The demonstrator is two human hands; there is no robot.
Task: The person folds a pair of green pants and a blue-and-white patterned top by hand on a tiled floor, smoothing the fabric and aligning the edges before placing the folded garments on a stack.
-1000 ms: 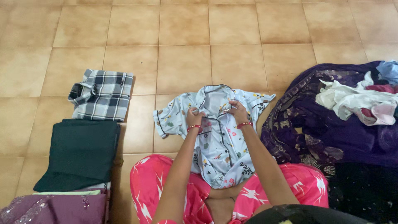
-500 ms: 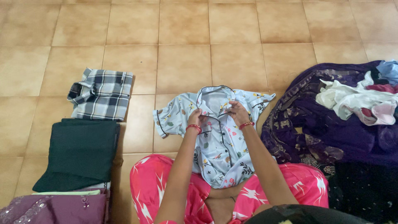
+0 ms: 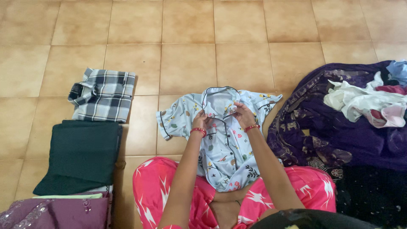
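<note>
The pale blue printed shirt (image 3: 222, 140), dark-piped, lay lengthwise with its collar far, both the left hand (image 3: 199, 122) and right hand (image 3: 242, 113) pinching its front.

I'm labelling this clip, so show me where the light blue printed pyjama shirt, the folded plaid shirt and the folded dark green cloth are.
light blue printed pyjama shirt (image 3: 225, 154), head view, front panel below the hands
folded black-and-white plaid shirt (image 3: 104, 96), head view, middle of the fold
folded dark green cloth (image 3: 82, 150), head view, centre of its top

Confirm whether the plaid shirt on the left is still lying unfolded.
No, the plaid shirt lies folded into a neat rectangle on the tiled floor, just beyond the folded dark green garment.
</note>
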